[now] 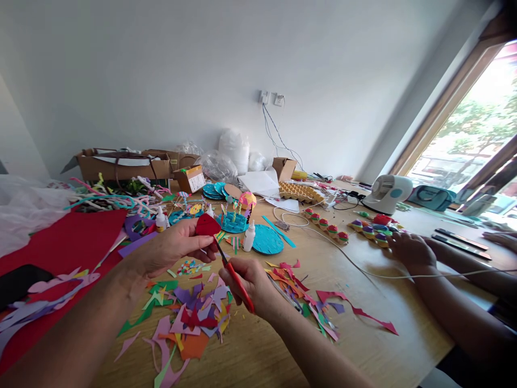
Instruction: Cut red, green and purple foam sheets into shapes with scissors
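Between the thumb and fingers of my left hand (173, 245) is a small piece of red paper (207, 226), held up above the table. My right hand (254, 285) grips a pair of scissors (239, 283) with red handles. The dark blades point up and left, their tips close to the lower edge of the red paper; whether they touch it I cannot tell. Below both hands lie many coloured paper scraps (197, 312). A white glue bottle (249, 237) stands just beyond my right hand, beside a blue round disc (267, 240).
Another person's hand (412, 253) rests at the right near painted egg-carton strips (369, 233). A white cable (388, 276) crosses the table there. Large red sheets (81, 242) lie at the left. Cardboard boxes (125, 167) and a white fan (388, 194) stand farther back.
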`<state>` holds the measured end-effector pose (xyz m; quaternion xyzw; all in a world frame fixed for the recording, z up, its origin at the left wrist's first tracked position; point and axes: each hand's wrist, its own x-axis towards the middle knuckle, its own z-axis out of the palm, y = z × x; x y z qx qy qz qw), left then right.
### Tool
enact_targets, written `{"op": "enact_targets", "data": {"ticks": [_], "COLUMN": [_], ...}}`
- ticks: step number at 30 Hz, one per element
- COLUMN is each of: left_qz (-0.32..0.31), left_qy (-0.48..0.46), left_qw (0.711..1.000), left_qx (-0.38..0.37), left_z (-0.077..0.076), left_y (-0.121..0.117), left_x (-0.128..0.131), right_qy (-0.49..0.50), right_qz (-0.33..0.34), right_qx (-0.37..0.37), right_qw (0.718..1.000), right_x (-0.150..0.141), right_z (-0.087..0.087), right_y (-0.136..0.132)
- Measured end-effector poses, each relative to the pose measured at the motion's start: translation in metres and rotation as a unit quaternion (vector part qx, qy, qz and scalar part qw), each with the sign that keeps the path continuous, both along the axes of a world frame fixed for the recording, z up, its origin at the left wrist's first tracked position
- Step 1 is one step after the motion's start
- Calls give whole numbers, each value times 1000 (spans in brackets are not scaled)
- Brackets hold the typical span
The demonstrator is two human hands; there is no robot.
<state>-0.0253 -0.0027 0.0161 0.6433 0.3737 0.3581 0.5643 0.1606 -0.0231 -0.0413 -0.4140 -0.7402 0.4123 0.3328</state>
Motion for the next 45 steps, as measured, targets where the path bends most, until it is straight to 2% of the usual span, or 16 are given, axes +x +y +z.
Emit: {"op": "enact_targets", "data": {"ticks": [38, 45], "left_qz": [21, 4], "left_qy": [31, 32], "left_qw": [999, 999], "left_qx": [25, 20], "left_z": [-1, 0], "left_y": [2, 2], "left_x": [-3, -3], "right_qy": [-27, -25], "right_qz": [-13, -9], "right_qx": [23, 27], "right_qw": [999, 999], "right_x": [1, 1], "right_z": [0, 2], "right_y": [0, 0]}}
